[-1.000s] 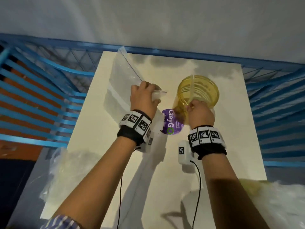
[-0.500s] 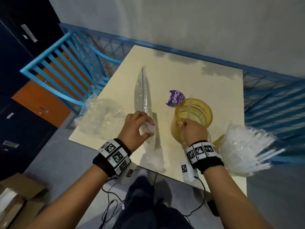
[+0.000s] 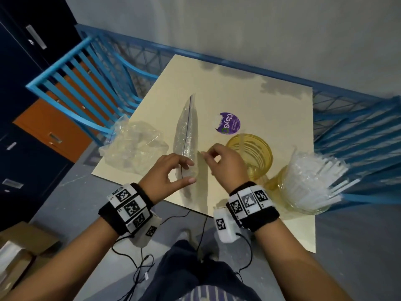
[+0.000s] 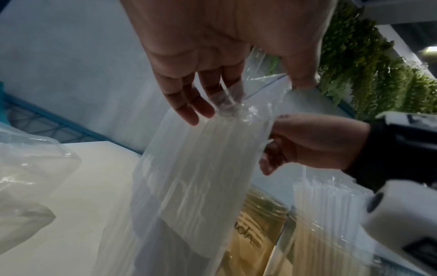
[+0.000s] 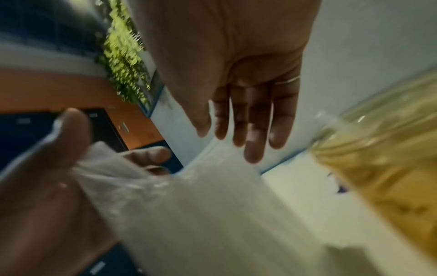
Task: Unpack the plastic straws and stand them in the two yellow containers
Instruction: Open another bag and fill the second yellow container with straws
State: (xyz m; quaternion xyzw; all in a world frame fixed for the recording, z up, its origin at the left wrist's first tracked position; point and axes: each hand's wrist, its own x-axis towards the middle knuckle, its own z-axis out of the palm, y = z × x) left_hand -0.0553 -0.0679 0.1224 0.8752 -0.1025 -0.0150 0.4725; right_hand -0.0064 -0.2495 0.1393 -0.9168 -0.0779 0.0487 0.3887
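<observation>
A clear bag of plastic straws (image 3: pixel 187 135) (image 4: pixel 194 177) (image 5: pixel 212 205) stands tilted on the cream table (image 3: pixel 271 109). My left hand (image 3: pixel 191 172) (image 4: pixel 248 97) grips its near end between thumb and fingers. My right hand (image 3: pixel 205 155) (image 5: pixel 210 130) pinches the bag's open edge with thumb and forefinger; whether a straw is in the pinch is hidden. Just right of it is a yellow container (image 3: pixel 258 161) (image 4: pixel 255 233) (image 5: pixel 378 158) with one straw (image 3: pixel 241 141) standing in it. The second yellow container (image 3: pixel 275 185) at the table's right edge is packed with straws (image 3: pixel 310 179).
A crumpled empty plastic bag (image 3: pixel 134 148) lies at the table's left corner. A purple round sticker (image 3: pixel 229 123) is on the table behind the bag. Blue metal railings (image 3: pixel 71 83) flank the table left and right. A cardboard box (image 3: pixel 21 246) sits on the floor.
My right hand let go of a straw in the yellow container and moved left to the bag's mouth. My left hand kept hold of the bag. The head view pulled back.
</observation>
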